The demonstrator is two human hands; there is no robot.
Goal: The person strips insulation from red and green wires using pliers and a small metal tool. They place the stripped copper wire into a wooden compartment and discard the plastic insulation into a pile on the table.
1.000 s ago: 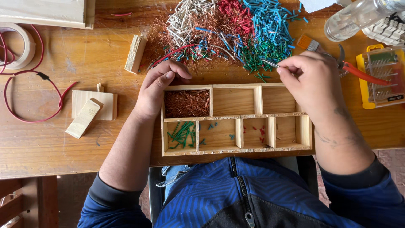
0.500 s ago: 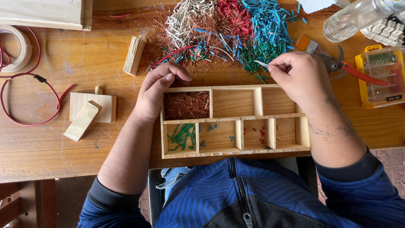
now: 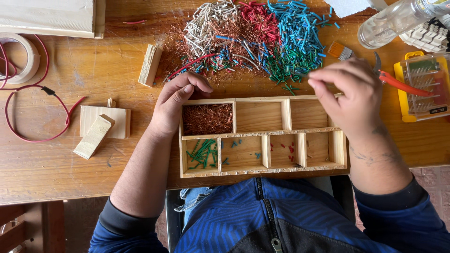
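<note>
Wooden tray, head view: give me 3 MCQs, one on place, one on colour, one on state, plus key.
1. Where in the wooden tray is the copper wire?
A. top left compartment
B. top right compartment
C. bottom right compartment

2. What colour are most bits in the bottom left compartment?
A. white
B. green
C. red

3. What is the left hand doing?
A. resting on the tray's top left corner
B. holding the plastic bottle
C. lying flat on the tape roll

Key: 1 A, the copper strands fill the top left cell. 2 B, the green bits lie piled there. 3 A, its fingers curl over that corner while the right hand hovers pinched above the tray's right end.
</note>
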